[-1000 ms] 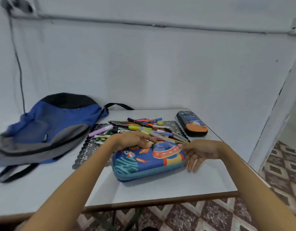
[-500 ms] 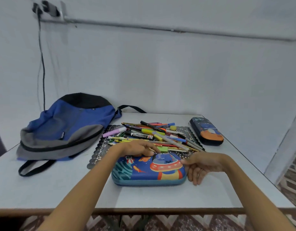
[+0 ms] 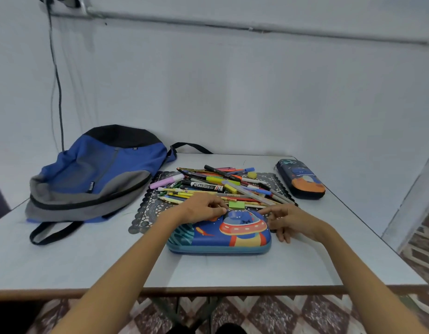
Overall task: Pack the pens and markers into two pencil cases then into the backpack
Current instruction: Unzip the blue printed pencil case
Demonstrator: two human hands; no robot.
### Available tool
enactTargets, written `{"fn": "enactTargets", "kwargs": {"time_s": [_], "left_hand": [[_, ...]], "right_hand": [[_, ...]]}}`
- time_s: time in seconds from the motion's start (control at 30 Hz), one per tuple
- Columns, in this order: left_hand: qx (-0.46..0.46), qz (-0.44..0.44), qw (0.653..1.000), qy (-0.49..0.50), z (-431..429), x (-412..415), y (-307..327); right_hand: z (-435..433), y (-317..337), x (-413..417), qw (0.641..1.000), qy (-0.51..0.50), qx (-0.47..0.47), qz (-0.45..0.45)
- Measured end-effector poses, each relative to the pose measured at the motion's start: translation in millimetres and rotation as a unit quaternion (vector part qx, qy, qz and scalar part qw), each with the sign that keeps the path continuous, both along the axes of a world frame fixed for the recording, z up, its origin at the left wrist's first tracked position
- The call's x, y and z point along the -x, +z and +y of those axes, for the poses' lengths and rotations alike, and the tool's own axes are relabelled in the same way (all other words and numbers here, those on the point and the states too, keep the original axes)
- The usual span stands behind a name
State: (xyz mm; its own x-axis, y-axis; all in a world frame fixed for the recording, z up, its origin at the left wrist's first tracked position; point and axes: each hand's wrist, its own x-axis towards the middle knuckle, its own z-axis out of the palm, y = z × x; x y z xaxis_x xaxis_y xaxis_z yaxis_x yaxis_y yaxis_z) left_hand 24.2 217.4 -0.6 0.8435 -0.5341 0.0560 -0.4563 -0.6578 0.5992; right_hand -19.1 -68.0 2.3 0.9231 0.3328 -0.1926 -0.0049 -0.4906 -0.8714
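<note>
Down at the near edge, two bare forearms reach forward over the front lip of the surface (image 3: 88, 256), with a patterned tile floor (image 3: 281, 314) below. Both hands meet at a blue pencil case (image 3: 232, 235) printed with a flying saucer, which lies flat and closed near the front. The left hand (image 3: 204, 209) rests on the case's far left part, knuckles up and fingers curled in at its far edge. It may be pinching something small there, but I cannot tell. The right hand (image 3: 293, 222) sits at the case's right end, index finger stretched toward the far right corner and the other fingers loosely bent down to the surface, holding nothing.

Just behind the case, a heap of pens and markers (image 3: 220, 186) lies on a dark lacy mat (image 3: 146, 210). A second pencil case (image 3: 301, 179), dark with an orange patch, lies closed farther right, apart from the heap. The blue, grey and black backpack (image 3: 95, 174) slumps at the far left. Behind stands a pale wall (image 3: 232, 92), and a cable (image 3: 56, 80) hangs down it.
</note>
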Motion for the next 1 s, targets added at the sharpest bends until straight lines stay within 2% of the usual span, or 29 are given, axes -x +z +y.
{"fn": "enactTargets", "kwargs": {"time_s": [0.17, 0.23, 0.33, 0.47, 0.6, 1.0], "left_hand": [[-0.040, -0.046, 0.998, -0.005, 2, 5, -3], [-0.047, -0.040, 0.998, -0.010, 2, 12, 0], [-0.062, -0.009, 0.998, -0.002, 1, 25, 4], [-0.118, -0.046, 0.992, 0.004, 0, 33, 3], [-0.135, -0.052, 0.989, 0.014, -2, 34, 3], [-0.149, -0.058, 0.987, 0.023, -4, 41, 5]], "right_hand": [[5, -5, 0, 0.997, -0.031, 0.048, -0.041], [8, -7, 1, 0.996, -0.039, 0.058, -0.048], [13, -6, 4, 0.996, -0.059, 0.045, -0.055], [16, -6, 9, 0.995, -0.066, 0.035, -0.068], [16, -4, 8, 0.996, -0.046, -0.017, -0.068], [36, -1, -10, 0.986, 0.004, 0.124, -0.114]]}}
